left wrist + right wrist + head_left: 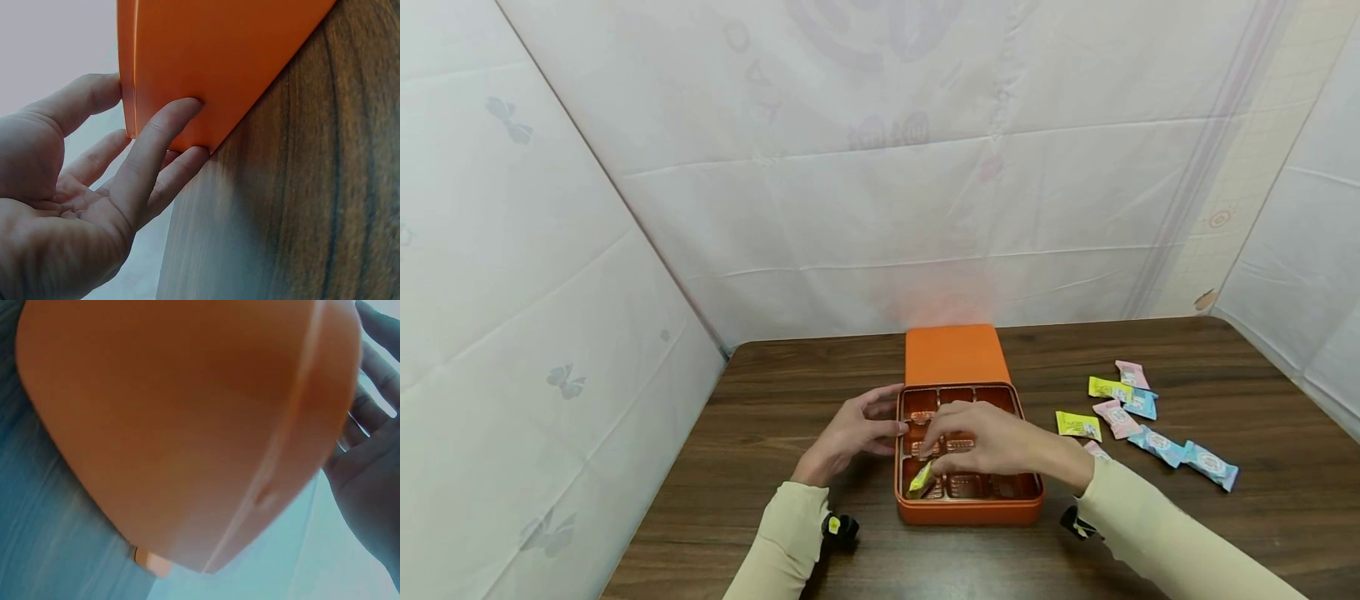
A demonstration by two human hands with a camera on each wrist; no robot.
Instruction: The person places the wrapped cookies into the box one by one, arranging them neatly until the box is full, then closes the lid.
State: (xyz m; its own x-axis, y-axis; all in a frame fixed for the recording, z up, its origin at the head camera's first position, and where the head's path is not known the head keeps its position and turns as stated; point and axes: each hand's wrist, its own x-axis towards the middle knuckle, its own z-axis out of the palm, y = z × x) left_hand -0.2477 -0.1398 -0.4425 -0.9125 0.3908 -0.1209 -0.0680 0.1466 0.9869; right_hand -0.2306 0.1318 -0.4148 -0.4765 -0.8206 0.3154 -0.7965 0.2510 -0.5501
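Left hand fingers against orange box wall, head-view-hidden.

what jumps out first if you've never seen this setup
The bright orange box at the middle of the dark wooden table, its lid lying behind it. The right hand reaches into the compartments above a yellow packet; the left hand touches the box's left side.

Bench: dark wood grain | loose sweets: yellow, pink, blue wrappers, scattered right of the box | backdrop: creased white sheeting
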